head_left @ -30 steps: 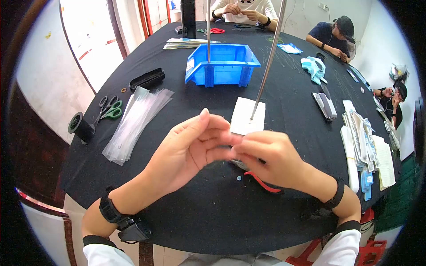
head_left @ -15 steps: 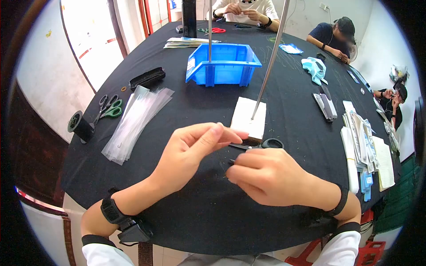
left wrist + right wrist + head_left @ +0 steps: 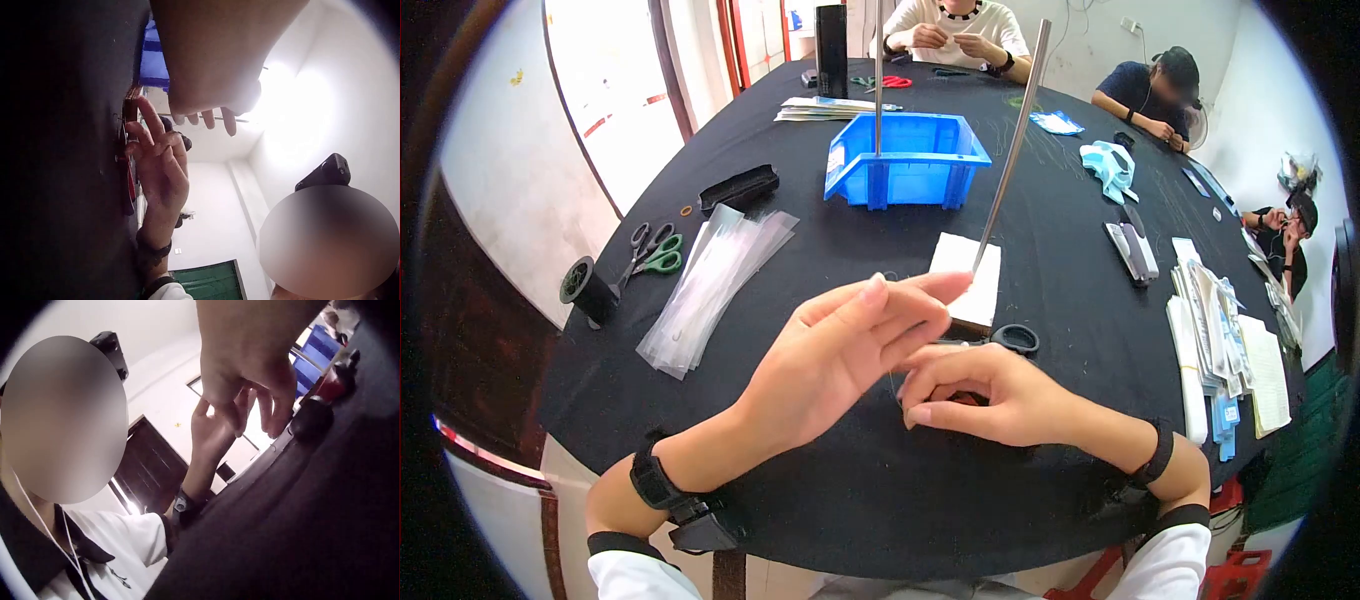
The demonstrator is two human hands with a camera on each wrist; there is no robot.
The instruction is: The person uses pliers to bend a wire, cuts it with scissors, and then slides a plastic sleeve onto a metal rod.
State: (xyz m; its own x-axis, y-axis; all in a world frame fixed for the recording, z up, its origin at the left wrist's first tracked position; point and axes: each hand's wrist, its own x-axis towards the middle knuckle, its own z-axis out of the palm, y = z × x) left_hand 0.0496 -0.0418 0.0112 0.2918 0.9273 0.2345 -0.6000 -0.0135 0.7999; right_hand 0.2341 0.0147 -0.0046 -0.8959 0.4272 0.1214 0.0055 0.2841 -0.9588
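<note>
In the head view my left hand (image 3: 830, 350) is raised over the near middle of the table, palm turned inward, fingers extended and slightly bent, thumb up. My right hand (image 3: 990, 395) sits just right of it and lower, its fingers loosely bent with the thumb apart. Its upper fingers overlap the left fingertips in this view. Nothing shows clearly in either hand; a faint thin strand hangs near the right fingertips. Behind the right hand lie black-handled scissors (image 3: 1015, 340), their blades mostly hidden. Beyond the left fingertips stands a white block (image 3: 962, 260) with an upright metal rod (image 3: 1010, 150).
A blue bin (image 3: 910, 185) stands beyond, with another rod before it. Clear plastic strips (image 3: 710, 300), two pairs of scissors (image 3: 658, 250) and a black spool (image 3: 588, 290) lie left. At right are a stapler (image 3: 1132, 250) and stacked packets (image 3: 1205, 330). Other people sit around the table.
My hands have parted from touching fingertips. The right hand dropped down and left, then loosened from a tighter curl. The black-handled scissors came into sight; the red handle seen earlier is now mostly covered.
</note>
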